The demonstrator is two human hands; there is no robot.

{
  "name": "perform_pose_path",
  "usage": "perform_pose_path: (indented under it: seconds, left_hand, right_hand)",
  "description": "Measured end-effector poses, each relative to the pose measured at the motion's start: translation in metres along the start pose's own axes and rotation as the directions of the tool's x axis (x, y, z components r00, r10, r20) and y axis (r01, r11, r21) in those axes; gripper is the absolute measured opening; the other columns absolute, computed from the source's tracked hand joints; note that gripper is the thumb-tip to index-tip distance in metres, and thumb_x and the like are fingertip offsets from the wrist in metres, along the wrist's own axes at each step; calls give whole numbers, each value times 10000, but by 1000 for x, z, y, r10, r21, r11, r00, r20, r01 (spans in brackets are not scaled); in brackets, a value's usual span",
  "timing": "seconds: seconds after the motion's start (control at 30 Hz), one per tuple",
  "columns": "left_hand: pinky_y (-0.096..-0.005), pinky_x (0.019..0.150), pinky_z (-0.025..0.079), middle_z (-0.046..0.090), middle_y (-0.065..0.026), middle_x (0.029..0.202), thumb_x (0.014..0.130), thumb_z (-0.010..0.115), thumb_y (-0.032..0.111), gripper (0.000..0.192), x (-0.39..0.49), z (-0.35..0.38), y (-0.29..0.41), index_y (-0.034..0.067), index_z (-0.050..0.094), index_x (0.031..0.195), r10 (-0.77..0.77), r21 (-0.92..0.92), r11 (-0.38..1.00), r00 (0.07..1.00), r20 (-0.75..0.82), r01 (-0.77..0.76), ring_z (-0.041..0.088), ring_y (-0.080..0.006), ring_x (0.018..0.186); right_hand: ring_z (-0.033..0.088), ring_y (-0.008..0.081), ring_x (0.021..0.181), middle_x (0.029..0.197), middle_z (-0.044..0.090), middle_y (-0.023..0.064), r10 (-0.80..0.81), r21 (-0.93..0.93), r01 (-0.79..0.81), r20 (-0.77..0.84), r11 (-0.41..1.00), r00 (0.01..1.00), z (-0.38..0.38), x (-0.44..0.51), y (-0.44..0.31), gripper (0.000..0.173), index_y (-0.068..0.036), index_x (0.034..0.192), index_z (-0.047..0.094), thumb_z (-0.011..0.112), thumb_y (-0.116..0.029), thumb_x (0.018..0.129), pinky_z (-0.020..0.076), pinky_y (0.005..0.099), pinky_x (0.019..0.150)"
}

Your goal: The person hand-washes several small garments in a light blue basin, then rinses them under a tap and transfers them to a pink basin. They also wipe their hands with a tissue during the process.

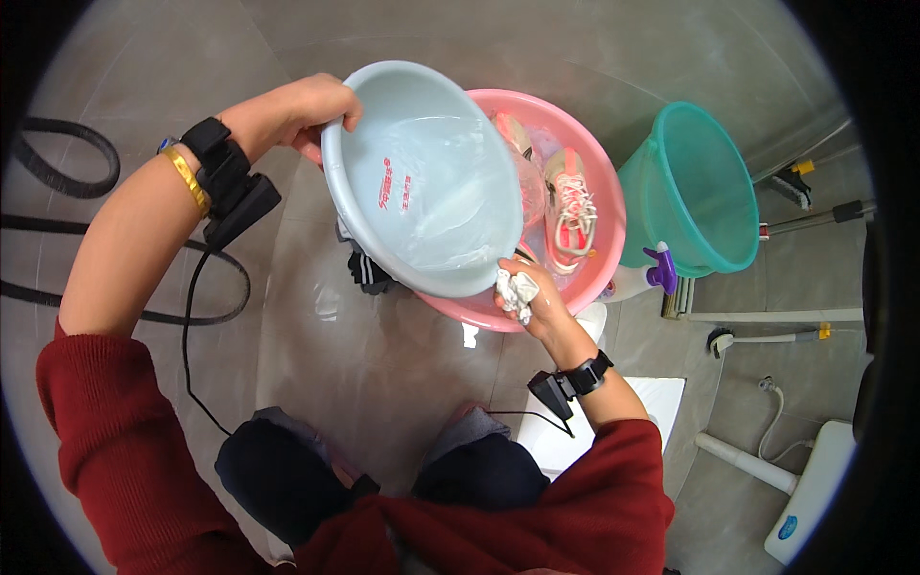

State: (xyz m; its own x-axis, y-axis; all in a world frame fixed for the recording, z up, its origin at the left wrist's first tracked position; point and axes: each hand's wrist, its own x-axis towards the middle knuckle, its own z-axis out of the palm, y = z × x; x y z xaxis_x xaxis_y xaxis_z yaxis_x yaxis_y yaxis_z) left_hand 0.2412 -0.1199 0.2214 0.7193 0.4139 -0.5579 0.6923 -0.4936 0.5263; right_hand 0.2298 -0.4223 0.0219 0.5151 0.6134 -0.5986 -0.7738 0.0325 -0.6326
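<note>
A pale blue plastic basin [431, 194] is tilted over a pink plastic basin [604, 165], with a thin film of water on its inside and red writing on its bottom. My left hand [320, 111] grips its left rim. At the lower right rim, my right hand [543, 298] holds a crumpled white cloth [517, 291], with its thumb against the basin. Clear water [530, 188] spills past the right rim into the pink basin. A beige and pink sneaker [569, 208] lies in there; a second shoe [512, 133] is partly hidden behind the blue basin.
Dark striped cloth [370, 273] lies partly under the blue basin. To the right stand a green bucket [636, 187] and a spray bottle with a purple trigger [661, 269]. A black hose [215, 316] loops across the left floor. A long-handled brush [762, 338] is at right.
</note>
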Motion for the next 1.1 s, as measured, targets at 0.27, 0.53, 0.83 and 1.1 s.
perform_pose_path:
  seconds: [0.27, 0.53, 0.83, 1.1]
  left_hand:
    - [-425, 505, 519, 625, -193, 811, 661, 493, 69, 424, -25, 16, 64, 17, 579, 1073, 379, 271, 904, 914, -147, -331, 642, -307, 641]
    - [-340, 608, 518, 614, -143, 913, 787, 538, 141, 350, -36, 42, 96, 81, 568, 1130, 971, 738, 240, 150, -188, -631, 635, -238, 668]
    - [-325, 597, 548, 569, -224, 1143, 701, 534, 24, 462, -59, 18, 86, 150, 608, 1139, 956, 791, 15, -224, -191, -611, 658, -303, 759]
    - [-317, 833, 504, 581, -244, 1129, 656, 559, -3, 584, -58, -32, -42, 128, 566, 1225, 835, 605, 352, -53, -548, -714, 622, -281, 994]
  right_hand:
    - [588, 152, 542, 726, 582, 40, -34, 134, 32, 15, 990, 999, 18, 7, -9, 205, -83, 902, 507, 592, -262, 851, 378, 249, 368]
    - [601, 177, 556, 823, 612, 55, -116, 142, 124, -64, 982, 991, 39, 15, -14, 376, -74, 1177, 455, 585, -222, 857, 398, 248, 353]
    - [612, 171, 560, 995, 632, 90, -69, 107, 66, 25, 992, 997, 18, 17, -4, 370, -105, 1198, 440, 529, -294, 893, 414, 230, 325]
    - [608, 132, 562, 735, 579, 38, -535, -76, 532, -33, 843, 844, 77, -18, -55, 222, -106, 925, 507, 565, -315, 880, 418, 199, 376]
